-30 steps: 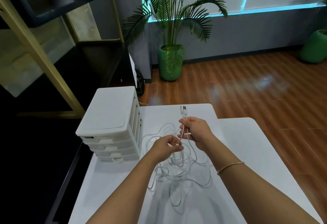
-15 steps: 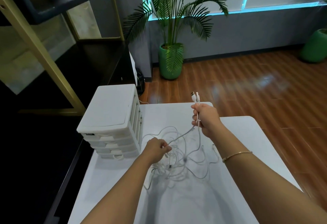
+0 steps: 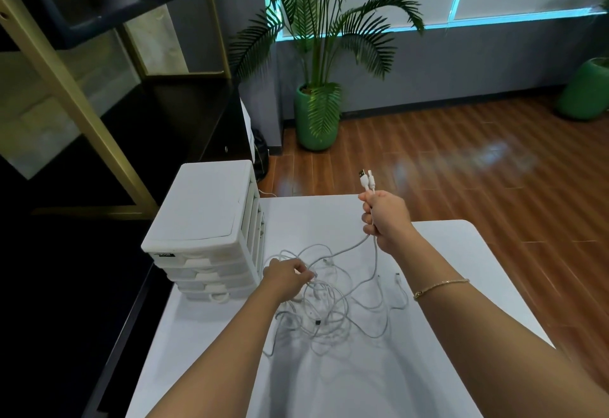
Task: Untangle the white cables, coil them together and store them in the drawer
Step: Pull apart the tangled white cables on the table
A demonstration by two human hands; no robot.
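On a white table (image 3: 428, 368) lies a loose tangle of white cables (image 3: 329, 312), spread across the middle of the tabletop between the person's two forearms.

The right hand (image 3: 384, 219) is raised above the far part of the table with its fingers curled round two cable ends held side by side. Their two plugs (image 3: 367, 180) stick up out of the fist, one with a metal USB tip, and two strands run down from the bottom of the fist into the tangle. A thin gold bracelet (image 3: 440, 285) sits on the right wrist.

The left hand (image 3: 286, 277) is low at the left edge of the tangle, its fingertips pinched on strands of cable there.

Just left of that hand stands a white plastic drawer unit (image 3: 204, 219) with four stacked drawers, all closed, their fronts facing the near side. A small dark label (image 3: 166, 255) sits on its top front edge; its writing is too small to read.

Farther off, a potted palm in a green pot (image 3: 316, 117) stands on the wooden floor by the grey wall, and a second green pot (image 3: 586, 91) shows at the far right. A gold-framed black shelf (image 3: 99, 104) fills the left side.
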